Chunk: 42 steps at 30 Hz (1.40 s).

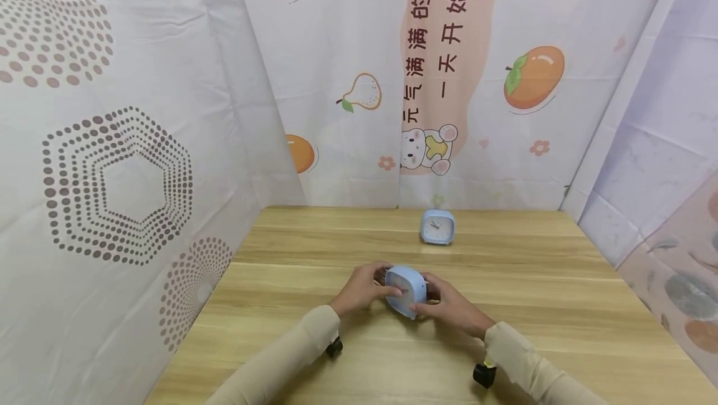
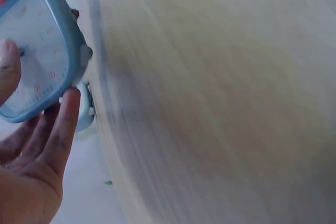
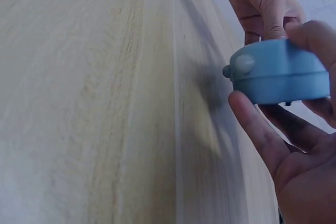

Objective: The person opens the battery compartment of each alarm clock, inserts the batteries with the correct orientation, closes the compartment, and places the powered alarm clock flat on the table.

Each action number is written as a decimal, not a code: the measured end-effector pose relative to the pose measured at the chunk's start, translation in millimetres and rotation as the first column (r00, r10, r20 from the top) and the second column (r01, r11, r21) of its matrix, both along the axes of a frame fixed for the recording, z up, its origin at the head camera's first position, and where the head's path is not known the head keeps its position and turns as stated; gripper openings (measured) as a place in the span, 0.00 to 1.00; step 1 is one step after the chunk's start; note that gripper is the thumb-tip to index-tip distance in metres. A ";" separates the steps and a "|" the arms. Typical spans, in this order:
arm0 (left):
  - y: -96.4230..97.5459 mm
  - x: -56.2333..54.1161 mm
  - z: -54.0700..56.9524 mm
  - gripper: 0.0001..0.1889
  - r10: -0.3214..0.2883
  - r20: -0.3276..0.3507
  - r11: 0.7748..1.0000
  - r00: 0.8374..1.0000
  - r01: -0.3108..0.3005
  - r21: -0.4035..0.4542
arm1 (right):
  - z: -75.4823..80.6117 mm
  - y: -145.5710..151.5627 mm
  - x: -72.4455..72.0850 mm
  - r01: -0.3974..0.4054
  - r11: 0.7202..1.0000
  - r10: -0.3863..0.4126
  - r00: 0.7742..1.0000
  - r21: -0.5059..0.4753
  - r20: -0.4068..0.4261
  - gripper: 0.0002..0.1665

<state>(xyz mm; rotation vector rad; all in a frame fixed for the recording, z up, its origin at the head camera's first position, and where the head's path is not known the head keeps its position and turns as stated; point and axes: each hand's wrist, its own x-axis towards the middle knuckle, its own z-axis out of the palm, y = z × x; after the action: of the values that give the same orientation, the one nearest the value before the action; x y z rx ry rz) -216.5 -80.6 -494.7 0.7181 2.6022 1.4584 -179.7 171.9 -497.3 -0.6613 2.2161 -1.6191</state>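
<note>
Both hands hold one light blue alarm clock (image 1: 411, 286) between them over the middle of the wooden table. The left hand (image 1: 367, 290) grips its left side, with the thumb laid across the white dial and the fingers behind. From the other side the right hand (image 1: 453, 308) grips the clock, thumb near the front edge and fingers at the back. In the left wrist view the clock (image 2: 44, 51) shows its dial with pink numerals and small feet. The right wrist view catches the clock's blue side (image 3: 283, 72), clear of the tabletop.
A second light blue clock (image 1: 437, 227) stands upright near the back edge of the wooden table (image 1: 314, 237), dial facing forward. Patterned curtains (image 1: 348, 31) hang behind the table and along both sides. Small black devices (image 1: 484, 375) hang at the wrists.
</note>
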 end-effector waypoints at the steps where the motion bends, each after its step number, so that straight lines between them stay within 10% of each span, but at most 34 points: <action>1: 0.5 0.7 -0.8 0.31 0.007 -0.019 1.000 1.000 -0.007 -0.003 | -0.6 0.5 0.1 -0.003 1.000 0.003 1.000 0.005 -0.007 0.39; 8: 1.7 4.3 -3.9 0.28 0.001 -0.103 1.000 0.995 -0.002 -0.012 | -3.0 7.1 -2.9 -0.046 0.998 0.048 0.998 0.036 -0.040 0.37; 20: -4.5 1.8 1.3 0.23 -0.082 0.006 0.991 0.997 0.082 -0.102 | -5.9 17.9 -11.1 -0.068 0.995 0.071 0.997 0.071 -0.039 0.35; 42: -8.1 5.1 1.9 0.18 -0.091 0.088 0.989 0.992 0.101 -0.110 | -6.3 22.6 -6.5 0.141 0.973 -0.104 0.975 0.182 -0.196 0.24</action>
<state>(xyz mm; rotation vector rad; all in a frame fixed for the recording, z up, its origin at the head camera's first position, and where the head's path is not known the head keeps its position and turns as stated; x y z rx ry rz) -211.3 -88.7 -492.8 0.7422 2.5274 1.2733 -186.1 194.6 -503.6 -0.6548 2.5568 -1.4193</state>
